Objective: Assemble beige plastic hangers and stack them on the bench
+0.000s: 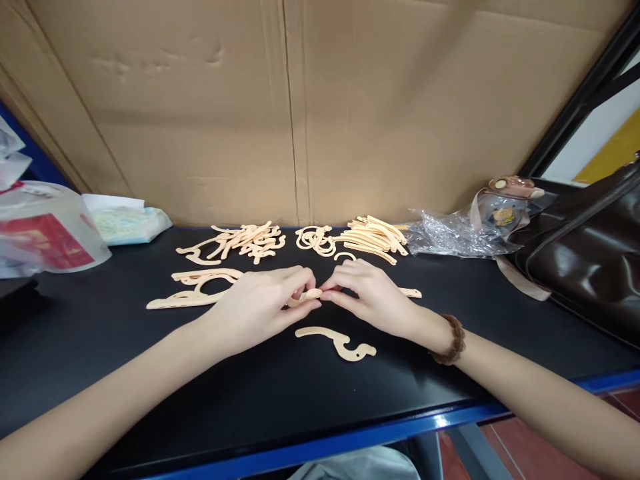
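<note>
My left hand (270,297) is closed, thumb and fingers pinching a small curved beige piece (313,293), which looks like a hanger hook. My right hand (373,293) meets it there, its fingertips pinched at the piece's right end; what lies inside that pinch is hidden. Just below the hands, a wavy beige hanger arm (345,343) with a notch lies flat on the black table. A beige strip end (412,293) shows behind my right hand; I cannot tell whether it is held. Beside my left hand lie folded beige hangers (187,300), partly covered by it.
At the back are a pile of hanger arms (250,240), several hooks (316,240) and a pile of straight strips (375,235). Crumpled clear plastic (450,235) and a dark bag (590,247) stand right. A translucent container (60,227) and a soft packet (127,223) sit left, with cardboard (200,120) behind.
</note>
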Demonstrator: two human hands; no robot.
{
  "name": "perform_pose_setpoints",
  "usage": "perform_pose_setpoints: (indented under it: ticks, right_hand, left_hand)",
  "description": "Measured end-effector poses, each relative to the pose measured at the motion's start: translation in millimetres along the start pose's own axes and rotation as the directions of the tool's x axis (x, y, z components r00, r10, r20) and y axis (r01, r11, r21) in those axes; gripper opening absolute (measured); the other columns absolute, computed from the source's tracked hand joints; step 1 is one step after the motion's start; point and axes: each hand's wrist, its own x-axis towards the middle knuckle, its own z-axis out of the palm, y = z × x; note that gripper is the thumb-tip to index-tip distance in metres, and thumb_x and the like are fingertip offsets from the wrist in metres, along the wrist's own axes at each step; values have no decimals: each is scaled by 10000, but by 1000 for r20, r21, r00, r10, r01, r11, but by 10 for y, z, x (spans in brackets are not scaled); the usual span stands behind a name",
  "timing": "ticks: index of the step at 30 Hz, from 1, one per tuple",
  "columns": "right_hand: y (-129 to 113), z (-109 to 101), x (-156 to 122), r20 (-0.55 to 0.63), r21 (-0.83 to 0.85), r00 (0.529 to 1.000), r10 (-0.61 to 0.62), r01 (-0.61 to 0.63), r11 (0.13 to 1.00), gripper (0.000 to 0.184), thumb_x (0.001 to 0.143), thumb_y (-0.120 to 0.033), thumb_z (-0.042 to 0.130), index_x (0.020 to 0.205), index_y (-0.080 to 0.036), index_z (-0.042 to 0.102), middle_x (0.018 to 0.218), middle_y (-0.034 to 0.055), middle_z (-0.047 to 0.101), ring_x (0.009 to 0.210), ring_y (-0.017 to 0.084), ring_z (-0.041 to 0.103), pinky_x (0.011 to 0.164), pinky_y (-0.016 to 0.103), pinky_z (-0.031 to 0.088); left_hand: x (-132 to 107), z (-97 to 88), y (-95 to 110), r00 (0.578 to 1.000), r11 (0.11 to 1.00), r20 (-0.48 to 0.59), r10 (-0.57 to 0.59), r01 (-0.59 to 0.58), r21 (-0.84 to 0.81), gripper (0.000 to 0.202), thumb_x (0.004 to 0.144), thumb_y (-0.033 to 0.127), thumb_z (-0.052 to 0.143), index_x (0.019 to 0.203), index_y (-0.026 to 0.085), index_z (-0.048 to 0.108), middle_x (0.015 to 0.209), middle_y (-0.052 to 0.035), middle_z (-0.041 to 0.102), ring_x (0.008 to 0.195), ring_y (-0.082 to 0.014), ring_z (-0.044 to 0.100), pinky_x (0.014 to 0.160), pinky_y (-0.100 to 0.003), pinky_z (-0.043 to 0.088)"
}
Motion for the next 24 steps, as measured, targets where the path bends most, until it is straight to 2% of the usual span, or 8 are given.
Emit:
perform_pose_setpoints:
  ticks: [3, 7, 12, 15, 18, 24]
  right_hand:
    - [47, 16, -11, -3, 25, 1000, 27, -27, 999, 129, 946, -265, 530, 899, -190, 623, 815, 5, 632, 793, 146, 564, 763, 278, 400]
    - [128, 44, -16, 11, 22, 997, 76, -76, 997, 105, 924, -258, 565, 970, -186, 626, 912, 29, 618, 895, 166, 558, 808, 292, 425]
    - [212, 80, -7, 63, -58, 998, 20, -16, 998, 271, 857, -320, 656, 1084, -175, 627, 990, 49, 589, 988, 195, 514, 874, 320, 410]
    - [241, 105, -6, 83, -100, 997, 13, -4, 995, 230, 884, -308, 624, 1079, -187, 639, 988, 46, 597, 970, 193, 516, 882, 340, 390]
    - [244, 119, 1, 84, -83, 996, 26, -19, 996, 113, 915, -250, 584, 978, -196, 660, 959, 32, 618, 943, 177, 529, 876, 336, 372]
    - [218, 120, 23, 80, -3, 995, 64, -64, 998, 69, 928, -215, 563, 915, -192, 627, 906, 5, 651, 912, 164, 545, 870, 324, 350]
  left_hand:
    - [37, -34, -62, 998, 999, 37, -47, 47, 19, 224, 916, 375, 402, 819, 211, 520, 651, 33, 548, 559, -125, 507, 521, -223, 288]
    - [85, -71, -152, 971, 977, 110, -212, 210, 31, 244, 913, 324, 341, 771, 216, 508, 608, 31, 547, 533, -144, 502, 522, -243, 292]
    - [90, -62, -210, 948, 948, 42, -316, 314, 61, 308, 928, 347, 269, 679, 214, 394, 589, 13, 531, 552, -172, 517, 526, -259, 297]
    - [79, -51, -194, 944, 943, 29, -328, 326, 71, 411, 916, 523, 309, 651, 214, 369, 551, 16, 512, 521, -172, 511, 514, -256, 290]
    - [80, -44, -182, 955, 952, 9, -297, 295, 83, 494, 826, 675, 402, 648, 215, 370, 534, 22, 515, 487, -166, 495, 500, -250, 280]
    - [129, -51, -318, 979, 966, -11, -203, 202, 163, 533, 776, 724, 433, 632, 213, 381, 541, 9, 516, 499, -168, 478, 504, -251, 261]
